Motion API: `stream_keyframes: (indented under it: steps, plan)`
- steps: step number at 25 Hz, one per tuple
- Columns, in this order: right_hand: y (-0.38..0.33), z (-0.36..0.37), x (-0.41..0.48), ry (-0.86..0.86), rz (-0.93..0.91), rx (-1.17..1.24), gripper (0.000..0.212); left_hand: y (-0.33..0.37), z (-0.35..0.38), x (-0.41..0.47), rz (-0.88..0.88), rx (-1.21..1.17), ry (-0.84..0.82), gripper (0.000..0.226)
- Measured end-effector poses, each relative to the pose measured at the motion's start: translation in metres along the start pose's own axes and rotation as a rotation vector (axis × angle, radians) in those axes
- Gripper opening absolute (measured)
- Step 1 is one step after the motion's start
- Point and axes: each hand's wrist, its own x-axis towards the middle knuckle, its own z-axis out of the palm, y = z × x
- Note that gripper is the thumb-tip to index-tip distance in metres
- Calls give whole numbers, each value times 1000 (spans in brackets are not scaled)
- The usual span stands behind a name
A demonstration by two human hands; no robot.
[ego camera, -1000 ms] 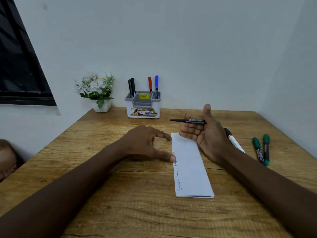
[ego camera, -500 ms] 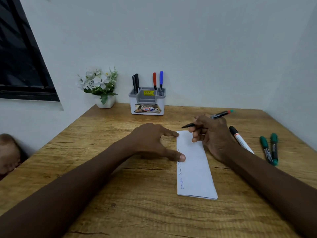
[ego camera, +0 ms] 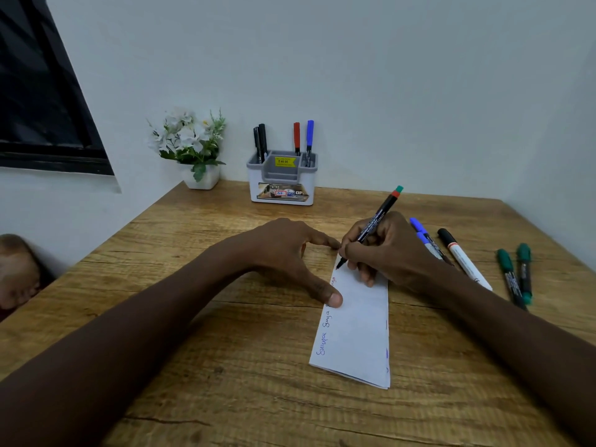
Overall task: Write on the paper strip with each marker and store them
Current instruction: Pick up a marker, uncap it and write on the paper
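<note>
A folded white paper strip [ego camera: 358, 327] lies lengthwise on the wooden table, with handwriting along its left edge. My left hand [ego camera: 290, 253] rests flat, its thumb pressing on the strip's left edge. My right hand [ego camera: 387, 250] grips a black marker [ego camera: 375, 221] with a red and green end, tip down on the strip's far left corner. A grey and white holder [ego camera: 282, 179] at the back holds two black, one red and one blue marker.
To the right of my right hand lie a blue marker [ego camera: 419, 229], a white marker with a black cap [ego camera: 461, 253] and two green markers [ego camera: 514, 272]. A white pot of flowers [ego camera: 190, 146] stands back left. Walls close the back and right sides.
My right hand turned the marker from lying across my open palm into a writing grip and lowered its tip onto the strip's far end. The left hand stayed on the paper.
</note>
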Motion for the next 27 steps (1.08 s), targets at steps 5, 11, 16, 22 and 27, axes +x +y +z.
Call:
stream_keyframes:
  steps: [5, 11, 16, 22, 27]
  plan:
    - [5, 0, -2, 10, -48, -49, 10, -4, 3, 2, 1, -4, 12, 107]
    - [8, 1, 0, -35, -68, -64, 9, -3, 2, 2, 12, 1, 20, 112]
    - [8, 0, 0, -40, -58, -74, 8, -4, 3, 3, 11, -1, 15, 111]
    - [7, 1, 1, -45, -51, -68, 8, -4, 3, 2, 2, -16, 29, 114]
    - [8, 0, 1, -31, -35, -76, 9, -3, 2, 3, 5, -7, 30, 112]
